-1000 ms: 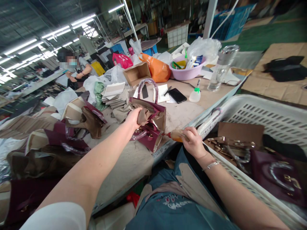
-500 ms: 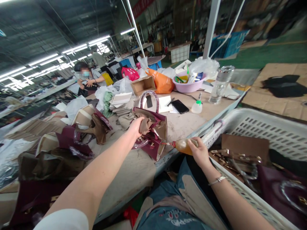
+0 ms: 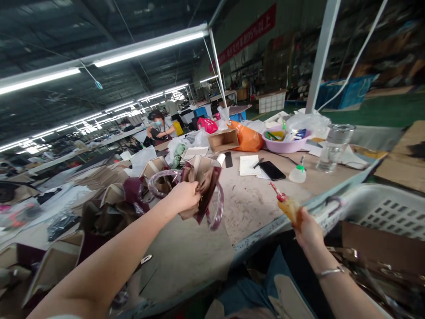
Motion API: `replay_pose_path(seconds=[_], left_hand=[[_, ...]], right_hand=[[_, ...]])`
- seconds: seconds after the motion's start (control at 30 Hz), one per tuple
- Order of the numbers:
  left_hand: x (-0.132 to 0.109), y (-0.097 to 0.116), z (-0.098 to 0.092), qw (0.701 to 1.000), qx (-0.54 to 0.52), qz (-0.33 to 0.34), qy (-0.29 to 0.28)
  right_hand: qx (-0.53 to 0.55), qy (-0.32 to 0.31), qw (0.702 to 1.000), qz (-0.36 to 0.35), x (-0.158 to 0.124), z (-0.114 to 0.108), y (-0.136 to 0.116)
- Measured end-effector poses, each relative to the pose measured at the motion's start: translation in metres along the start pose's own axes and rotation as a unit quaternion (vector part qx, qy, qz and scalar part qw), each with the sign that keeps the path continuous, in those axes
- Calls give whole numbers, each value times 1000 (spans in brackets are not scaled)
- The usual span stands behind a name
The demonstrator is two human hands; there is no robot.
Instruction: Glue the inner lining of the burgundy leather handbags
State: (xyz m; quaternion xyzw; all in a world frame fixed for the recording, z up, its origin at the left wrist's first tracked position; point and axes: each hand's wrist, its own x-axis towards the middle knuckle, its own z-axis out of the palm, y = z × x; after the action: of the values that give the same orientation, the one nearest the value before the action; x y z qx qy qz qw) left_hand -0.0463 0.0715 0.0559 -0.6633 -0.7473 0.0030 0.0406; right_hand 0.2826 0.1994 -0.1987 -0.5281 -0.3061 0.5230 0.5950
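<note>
My left hand (image 3: pixel 186 196) is closed on the brown lining at the opening of a burgundy handbag (image 3: pixel 210 190), which is tilted above the table (image 3: pixel 252 208). Clear plastic film wraps the bag's two looped handles. Off to the right, at the table's front edge, my right hand (image 3: pixel 307 228) grips a squeeze bottle (image 3: pixel 289 209) of amber liquid. Its red cap and thin nozzle point up and to the left, apart from the bag. More burgundy bags (image 3: pixel 133 195) with brown linings stand in a row on the left.
Behind the bag are a cardboard box (image 3: pixel 223 141), an orange bag (image 3: pixel 247 136), a lilac basin (image 3: pixel 286 144), a phone (image 3: pixel 272 170), a small green-capped bottle (image 3: pixel 298 173) and a glass jar (image 3: pixel 335 148). A white crate (image 3: pixel 392 212) stands at right. Another person (image 3: pixel 162 128) sits farther back.
My left hand has lifted and turned the handbag, moving it toward the row of bags. The bottle's nozzle has come away from the bag and now points upward. The view has shifted left.
</note>
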Motion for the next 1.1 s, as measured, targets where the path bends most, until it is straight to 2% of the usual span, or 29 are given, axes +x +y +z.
replay_pose_path(seconds=[0.07,0.13,0.3,0.4,0.53,0.7,0.9,1.0,1.1], left_hand=[[-14,2,6,992,117,38,-33],[-28,5,20,983,160,60,-74],[-59,12,67,972,167,73,-152],[-74,17,83,968,145,90,-184],[-90,22,93,975,91,119,-165],[-102,20,103,978,38,118,-168],[-104,18,110,972,-46,109,-204],[-105,17,112,969,-72,133,-195],[-108,16,112,971,-74,148,-172]], right_hand=[[-80,48,996,-12,3,13,-1],[-147,67,987,-23,5,24,-1],[-276,23,959,-57,11,37,2],[-348,4,934,-82,10,39,1],[-404,7,909,-102,7,44,-1],[-421,4,899,-121,4,48,-3],[-435,-1,893,-113,-6,32,-1],[-454,5,881,-137,-6,23,-1],[-457,18,881,-120,0,22,-6]])
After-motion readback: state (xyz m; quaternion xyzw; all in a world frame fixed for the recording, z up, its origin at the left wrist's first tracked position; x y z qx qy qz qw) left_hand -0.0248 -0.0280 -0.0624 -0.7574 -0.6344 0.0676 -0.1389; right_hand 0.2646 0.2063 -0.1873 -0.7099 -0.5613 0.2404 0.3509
